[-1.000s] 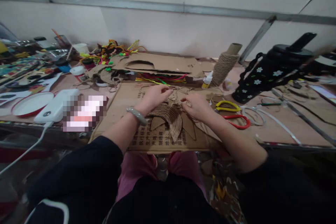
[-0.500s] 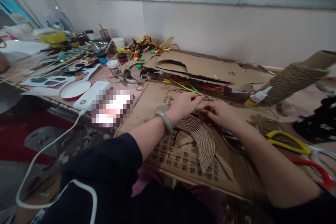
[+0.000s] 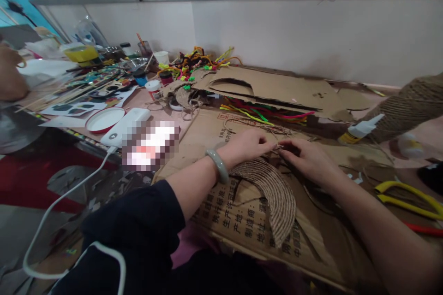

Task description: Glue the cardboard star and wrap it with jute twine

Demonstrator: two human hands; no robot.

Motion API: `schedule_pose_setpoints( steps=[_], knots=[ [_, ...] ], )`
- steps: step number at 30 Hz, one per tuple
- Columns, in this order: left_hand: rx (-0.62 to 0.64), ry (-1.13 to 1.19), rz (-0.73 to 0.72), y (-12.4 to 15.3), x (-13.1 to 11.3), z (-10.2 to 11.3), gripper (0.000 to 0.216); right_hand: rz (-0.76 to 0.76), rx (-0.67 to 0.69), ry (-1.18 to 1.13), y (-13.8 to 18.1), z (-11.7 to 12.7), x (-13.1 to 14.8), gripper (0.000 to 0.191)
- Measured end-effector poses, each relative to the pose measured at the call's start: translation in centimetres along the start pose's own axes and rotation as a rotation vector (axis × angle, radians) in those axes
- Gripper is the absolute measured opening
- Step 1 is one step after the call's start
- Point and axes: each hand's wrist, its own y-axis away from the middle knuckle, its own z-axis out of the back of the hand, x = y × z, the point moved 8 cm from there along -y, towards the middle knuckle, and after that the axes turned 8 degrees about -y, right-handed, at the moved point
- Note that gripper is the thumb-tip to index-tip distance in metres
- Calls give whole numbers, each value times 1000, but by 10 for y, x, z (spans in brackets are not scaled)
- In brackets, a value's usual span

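Note:
My left hand (image 3: 249, 145), below a pale bangle (image 3: 218, 166), is closed in a pinch on a short bit of jute twine (image 3: 278, 147). My right hand (image 3: 310, 157) pinches the same twine from the other side, its fingertips almost touching the left ones. Just below both hands lies a curved piece covered in rows of twine (image 3: 273, 189). It rests on a flat sheet of printed cardboard (image 3: 238, 228). Loose strands of twine lie on the cardboard beyond my hands.
A large roll of twine (image 3: 408, 108) and a glue bottle (image 3: 360, 130) are at the right, near yellow-handled scissors (image 3: 408, 198). Cut cardboard (image 3: 277, 85) lies behind. On the left are a phone (image 3: 150, 145), a white power bank (image 3: 126, 126) with cable, and a round lid (image 3: 105, 120).
My hands have drawn slightly apart, and the bit of twine between the fingertips shows more plainly. The view has shifted a little to the left.

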Motion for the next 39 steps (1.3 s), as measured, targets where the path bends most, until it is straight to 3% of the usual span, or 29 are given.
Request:
schedule_pose_setpoints(
  steps=[6, 10, 15, 21, 23, 27, 31, 36, 39],
  knots=[
    [-12, 150, -73, -5, -1, -1, 32, -99, -217, -397, 1, 16, -9, 27],
    [17, 271, -70, -7, 0, -5, 29, -162, -249, -605, 1, 16, -9, 28],
    [4, 376, -37, -6, 0, -4, 23, -224, -238, -711, 2, 14, -13, 26],
    [-4, 396, -28, -3, -5, 1, 21, -232, -479, -670, 8, 41, -25, 18],
    [-5, 402, -17, -1, -6, 2, 19, -210, -523, -761, 10, 46, -21, 16],
    [4, 480, 26, 1, -6, 2, 23, -201, -471, -900, 9, 40, -10, 17],
    [107, 820, 99, 3, -6, -7, 27, -170, -389, -927, 8, 31, -1, 19],
    [125, 917, 123, 6, -8, -8, 22, -106, -294, -940, 8, 25, 10, 18],
    [68, 964, 175, 5, -2, -7, 22, -98, -268, -918, 8, 24, 11, 19]
  ],
)
